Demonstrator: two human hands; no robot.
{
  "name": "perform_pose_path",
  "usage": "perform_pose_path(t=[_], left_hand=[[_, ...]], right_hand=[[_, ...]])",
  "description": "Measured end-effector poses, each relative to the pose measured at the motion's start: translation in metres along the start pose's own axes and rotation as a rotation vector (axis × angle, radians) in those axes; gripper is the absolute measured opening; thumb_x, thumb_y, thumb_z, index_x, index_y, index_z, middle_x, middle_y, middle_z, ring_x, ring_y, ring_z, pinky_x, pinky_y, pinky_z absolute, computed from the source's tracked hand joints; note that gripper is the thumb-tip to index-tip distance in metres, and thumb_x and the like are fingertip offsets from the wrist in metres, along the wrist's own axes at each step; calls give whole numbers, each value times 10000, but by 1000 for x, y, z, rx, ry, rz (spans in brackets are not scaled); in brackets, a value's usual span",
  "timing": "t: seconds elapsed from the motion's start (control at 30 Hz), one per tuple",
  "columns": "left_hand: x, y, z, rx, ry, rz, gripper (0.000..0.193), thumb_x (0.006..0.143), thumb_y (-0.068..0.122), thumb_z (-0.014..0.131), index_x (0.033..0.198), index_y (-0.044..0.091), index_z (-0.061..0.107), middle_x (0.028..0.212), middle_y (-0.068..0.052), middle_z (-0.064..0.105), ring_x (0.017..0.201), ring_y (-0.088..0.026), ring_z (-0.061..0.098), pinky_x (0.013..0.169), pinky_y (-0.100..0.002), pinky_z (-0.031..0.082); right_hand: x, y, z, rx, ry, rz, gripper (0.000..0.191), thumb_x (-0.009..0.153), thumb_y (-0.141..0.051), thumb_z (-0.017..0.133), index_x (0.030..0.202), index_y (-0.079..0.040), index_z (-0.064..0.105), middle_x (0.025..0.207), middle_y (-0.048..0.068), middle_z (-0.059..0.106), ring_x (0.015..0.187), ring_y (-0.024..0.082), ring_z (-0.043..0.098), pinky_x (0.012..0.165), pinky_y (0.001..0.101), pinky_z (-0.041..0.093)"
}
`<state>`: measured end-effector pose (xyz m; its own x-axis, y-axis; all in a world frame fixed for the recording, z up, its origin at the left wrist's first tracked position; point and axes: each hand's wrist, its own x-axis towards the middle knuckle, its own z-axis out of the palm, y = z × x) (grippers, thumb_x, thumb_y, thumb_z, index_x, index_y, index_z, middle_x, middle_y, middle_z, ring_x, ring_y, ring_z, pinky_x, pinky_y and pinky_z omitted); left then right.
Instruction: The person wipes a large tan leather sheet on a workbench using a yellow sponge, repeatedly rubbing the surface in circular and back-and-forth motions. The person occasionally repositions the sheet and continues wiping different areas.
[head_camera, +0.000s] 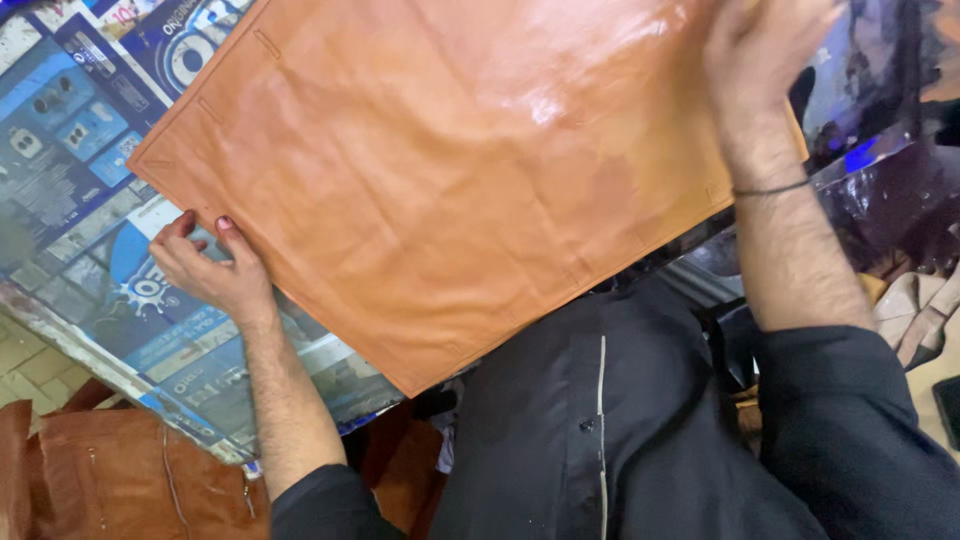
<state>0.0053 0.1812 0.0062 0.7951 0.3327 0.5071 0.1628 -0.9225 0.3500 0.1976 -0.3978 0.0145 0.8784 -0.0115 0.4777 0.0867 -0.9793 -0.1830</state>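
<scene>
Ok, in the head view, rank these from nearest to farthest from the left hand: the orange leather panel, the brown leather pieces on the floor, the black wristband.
1. The orange leather panel: the left hand touches its lower left edge.
2. The brown leather pieces: below the hand, past the table edge, at bottom left.
3. The black wristband: far across on the right wrist, beyond the panel.

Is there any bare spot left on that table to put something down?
Some. The printed table cover shows bare left of the tan leather panel, above the left hand, and in a strip below that hand. The panel fills the middle; the right hand and dark clutter crowd the right.
</scene>
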Motion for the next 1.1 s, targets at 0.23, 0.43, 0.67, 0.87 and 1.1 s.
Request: perform_pose_path(t=[0.23, 0.43, 0.67, 0.87, 1.1], left_hand=[[0, 1, -1, -35, -14, 6, 392, 1119, 366, 674, 1233, -3, 612, 1163, -149, 589, 1065, -324, 574, 835, -420, 487], [-3, -4, 3, -58, -10, -8, 353, 1138, 331, 710, 1225, 2, 616, 1194, -134, 612, 1058, -317, 575, 870, -439, 480], [0, -2, 11, -4, 11, -53, 346, 1083, 308, 741, 1236, 16, 636, 1112, -135, 578, 971, -307, 561, 878, -483, 438], [-4, -5, 11, -38, 1, -86, 344, 1070, 297, 729, 1245, 20, 625, 1153, -145, 584, 971, -306, 567, 865, -471, 441], [0, -6, 14, -49, 8, -38, 325, 1097, 330, 661, 1173, 20, 601, 1190, -136, 587, 1051, -322, 568, 889, -447, 468]], right_hand=[[-16, 0, 4, 208, -248, -560, 295, 914, -8, 695, 1202, -67, 718, 1173, 184, 671, 983, 428, 602, 856, 546, 432], [-7, -54, 24, 247, -100, -329, 361, 895, -94, 706, 1244, -29, 645, 1170, 210, 640, 1071, 416, 591, 899, 564, 435], [77, -38, 36, 134, 79, -433, 309, 887, -242, 827, 1169, -177, 718, 1258, 94, 686, 1043, 351, 637, 848, 536, 434], [15, -62, 27, 352, -185, -248, 395, 881, -56, 706, 1274, -67, 665, 1206, 194, 647, 1058, 428, 616, 888, 545, 461], [2, -13, -37, 157, -160, -440, 285, 959, -106, 692, 1221, -211, 735, 1278, 94, 676, 1049, 324, 636, 874, 511, 451]])
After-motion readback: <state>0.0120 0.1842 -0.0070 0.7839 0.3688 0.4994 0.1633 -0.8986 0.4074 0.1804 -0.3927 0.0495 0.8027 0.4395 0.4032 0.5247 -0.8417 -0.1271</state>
